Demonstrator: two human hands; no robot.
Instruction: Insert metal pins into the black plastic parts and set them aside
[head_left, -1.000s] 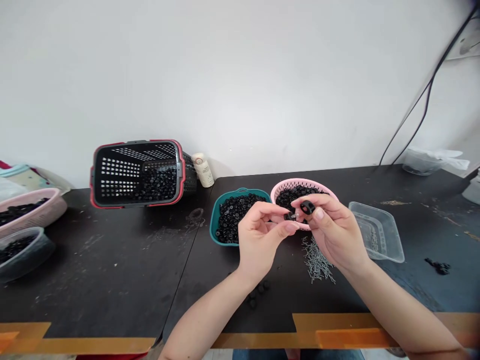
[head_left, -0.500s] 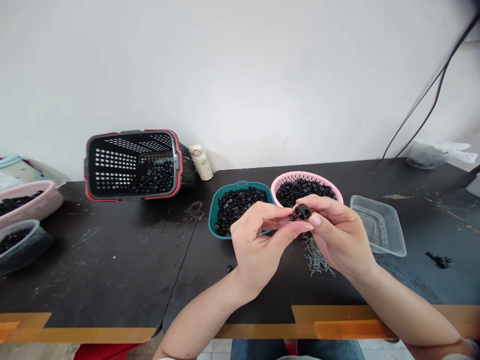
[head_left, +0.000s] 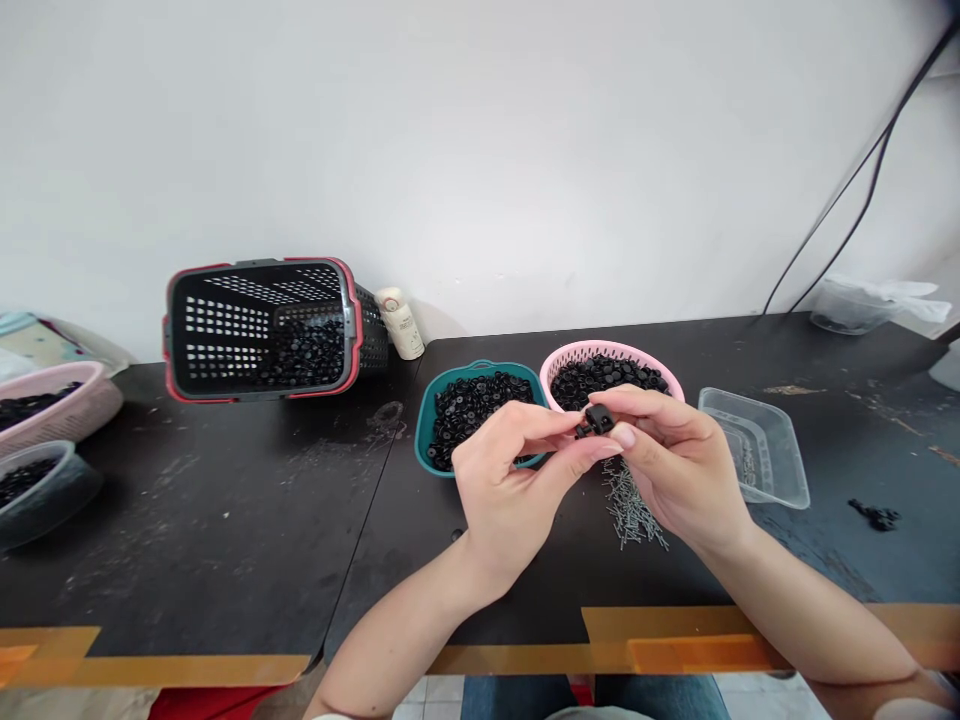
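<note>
Between my two hands, above the table, is a small rounded black plastic part (head_left: 599, 418). My right hand (head_left: 679, 465) pinches it between thumb and fingers. From the other side my left hand (head_left: 510, 490) is closed on a smaller black piece (head_left: 582, 430) that meets the rounded part; fingertips hide much of it. Behind the hands stand a teal basket (head_left: 422, 425) of black round pieces and a pink basket (head_left: 609, 347) of black parts. A heap of thin metal pins (head_left: 630, 515) lies just below the right hand.
A clear plastic tray (head_left: 780, 440) sits right of the hands, with a small black cluster (head_left: 874, 514) beyond it. Left are a tilted black-and-red basket (head_left: 352, 330), a cream bottle (head_left: 403, 325), a pink bowl (head_left: 97, 395) and a clear bowl (head_left: 79, 490). Tape covers the table's front edge (head_left: 202, 668).
The smaller black piece now sits closer against the rounded part, and the rounded part has turned slightly. Both hands keep their pinch and have barely moved.
</note>
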